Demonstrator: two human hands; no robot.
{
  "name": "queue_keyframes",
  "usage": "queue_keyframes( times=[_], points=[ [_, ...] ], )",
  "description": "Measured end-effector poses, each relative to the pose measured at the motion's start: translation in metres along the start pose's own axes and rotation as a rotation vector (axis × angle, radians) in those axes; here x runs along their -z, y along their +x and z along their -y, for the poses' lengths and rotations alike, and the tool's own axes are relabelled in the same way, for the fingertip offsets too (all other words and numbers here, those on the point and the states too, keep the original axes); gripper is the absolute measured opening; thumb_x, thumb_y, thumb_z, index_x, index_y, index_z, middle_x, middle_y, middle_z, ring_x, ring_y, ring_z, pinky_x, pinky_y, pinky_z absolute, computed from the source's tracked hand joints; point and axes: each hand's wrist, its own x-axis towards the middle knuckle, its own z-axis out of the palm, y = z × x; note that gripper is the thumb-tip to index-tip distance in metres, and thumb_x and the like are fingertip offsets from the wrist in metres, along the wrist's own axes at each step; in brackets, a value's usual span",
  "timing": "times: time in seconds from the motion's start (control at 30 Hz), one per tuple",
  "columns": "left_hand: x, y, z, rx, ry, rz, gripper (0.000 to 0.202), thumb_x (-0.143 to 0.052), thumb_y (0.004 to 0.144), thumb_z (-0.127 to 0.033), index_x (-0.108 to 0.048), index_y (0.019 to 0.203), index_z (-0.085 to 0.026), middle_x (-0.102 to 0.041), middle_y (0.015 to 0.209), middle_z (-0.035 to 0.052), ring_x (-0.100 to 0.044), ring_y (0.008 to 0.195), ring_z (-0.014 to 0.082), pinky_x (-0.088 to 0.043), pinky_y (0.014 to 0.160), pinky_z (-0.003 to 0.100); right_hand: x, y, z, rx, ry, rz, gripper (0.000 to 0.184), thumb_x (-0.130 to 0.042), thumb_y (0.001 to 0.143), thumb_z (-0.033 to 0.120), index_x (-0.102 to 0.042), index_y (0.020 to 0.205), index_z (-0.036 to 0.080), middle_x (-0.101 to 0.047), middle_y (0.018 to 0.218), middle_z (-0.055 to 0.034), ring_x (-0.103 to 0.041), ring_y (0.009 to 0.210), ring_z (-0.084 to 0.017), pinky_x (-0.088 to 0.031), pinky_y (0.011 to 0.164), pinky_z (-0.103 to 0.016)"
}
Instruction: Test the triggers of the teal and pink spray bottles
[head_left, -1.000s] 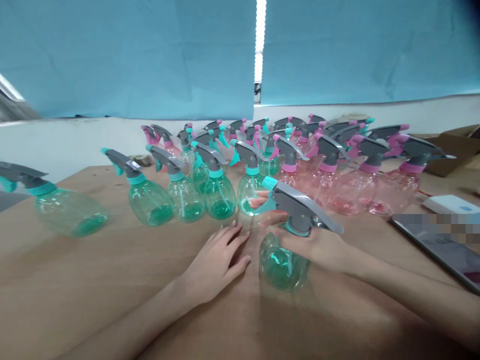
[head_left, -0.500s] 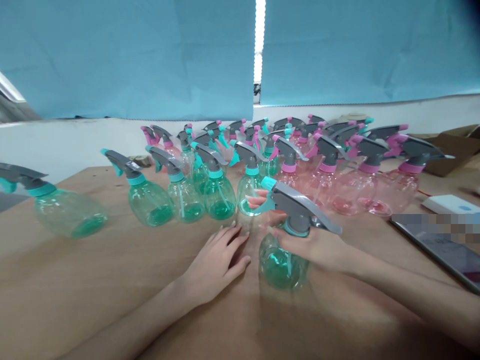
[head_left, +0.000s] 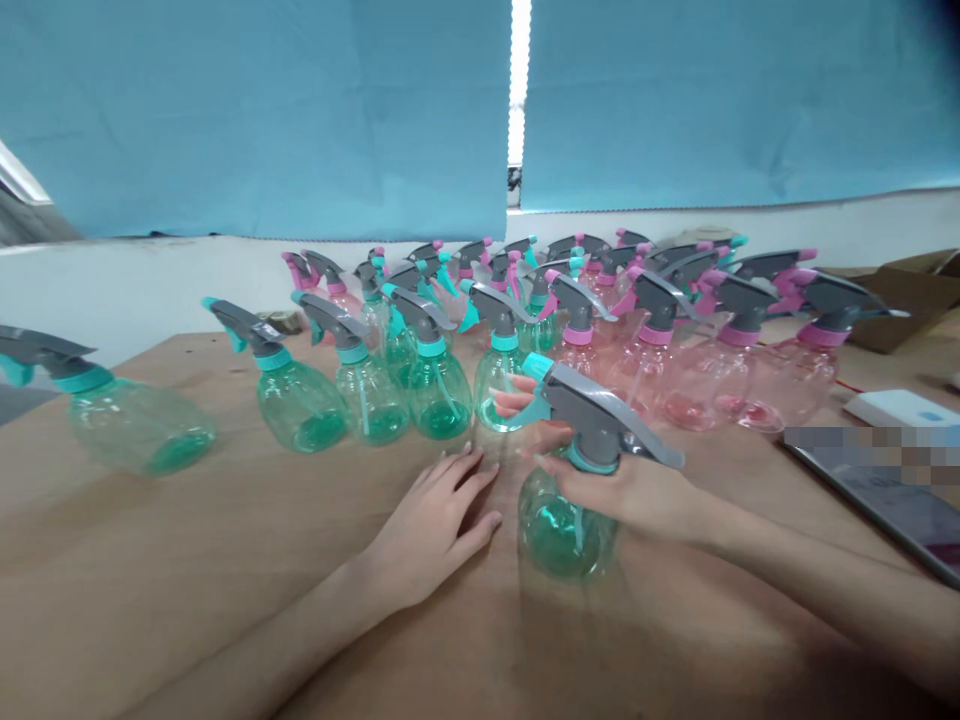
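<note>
A clear green spray bottle [head_left: 564,535] with a grey head and turquoise trigger stands upright near the front of the table. Around its neck my right hand [head_left: 611,490] is closed, thumb on the near side and fingers reaching past the trigger on the far side. My left hand [head_left: 439,515] lies flat on the wood, fingers spread, just left of that bottle and not touching it. Beyond my fingertips stand more green spray bottles, the nearest being one [head_left: 441,395] with a turquoise collar and another [head_left: 504,355] partly behind my right fingers.
Several pink spray bottles [head_left: 705,375] crowd the right and back. A lone green bottle [head_left: 139,425] stands at far left. On the right lie a phone [head_left: 874,510] and a white box [head_left: 900,408]; a cardboard box [head_left: 892,300] is behind. Blue sheets [head_left: 255,120] cover the wall.
</note>
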Motion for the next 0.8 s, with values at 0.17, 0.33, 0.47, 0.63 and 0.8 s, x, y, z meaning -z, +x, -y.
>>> queue_keyframes(
  times=[0.17, 0.33, 0.47, 0.63, 0.8],
  points=[
    [-0.0001, 0.0001, -0.0002, 0.011, 0.02, 0.018, 0.046, -0.046, 0.097, -0.038, -0.045, 0.138, -0.017, -0.043, 0.145, 0.0122, -0.035, 0.134, 0.0284, -0.031, 0.108, 0.047, 0.0002, 0.0006, 0.0002, 0.021, 0.036, 0.005, 0.015, -0.051, 0.079, 0.021, -0.062, 0.086, 0.026, -0.068, 0.074, 0.0012, -0.065, 0.065, -0.018, -0.055, 0.059, -0.032],
    [-0.0006, 0.0004, -0.0003, 0.011, 0.027, 0.017, 0.046, -0.046, 0.097, -0.038, -0.045, 0.138, -0.017, -0.043, 0.145, 0.0122, -0.035, 0.135, 0.0286, -0.031, 0.109, 0.047, 0.0009, 0.001, 0.0015, 0.012, 0.07, 0.02, 0.014, -0.053, 0.079, 0.02, -0.06, 0.089, 0.026, -0.069, 0.077, 0.0016, -0.066, 0.068, -0.017, -0.056, 0.063, -0.031],
    [-0.0005, 0.0002, -0.0003, 0.008, 0.027, 0.018, 0.046, -0.046, 0.098, -0.038, -0.045, 0.138, -0.016, -0.043, 0.144, 0.0125, -0.035, 0.135, 0.0289, -0.031, 0.109, 0.047, 0.001, 0.0007, 0.0023, 0.017, 0.084, 0.026, 0.011, -0.052, 0.08, 0.021, -0.059, 0.088, 0.025, -0.071, 0.086, 0.0009, -0.067, 0.074, -0.018, -0.057, 0.068, -0.032],
    [0.0, 0.0002, 0.0, 0.004, 0.016, 0.013, 0.046, -0.046, 0.098, -0.039, -0.045, 0.138, -0.018, -0.043, 0.145, 0.0117, -0.035, 0.135, 0.0289, -0.032, 0.108, 0.047, 0.0012, 0.0024, 0.0037, 0.075, 0.142, 0.056, 0.024, -0.049, 0.081, 0.016, -0.061, 0.1, 0.027, -0.07, 0.1, 0.0001, -0.067, 0.09, -0.018, -0.056, 0.081, -0.032],
    [-0.0004, 0.0002, 0.0001, 0.006, 0.021, 0.026, 0.046, -0.046, 0.098, -0.038, -0.045, 0.138, -0.016, -0.043, 0.144, 0.0122, -0.035, 0.135, 0.0284, -0.031, 0.109, 0.046, 0.0005, 0.0023, 0.0023, 0.043, 0.156, 0.04, 0.026, -0.051, 0.08, 0.018, -0.06, 0.103, 0.025, -0.071, 0.093, -0.0003, -0.068, 0.085, -0.019, -0.057, 0.077, -0.031]
  ],
)
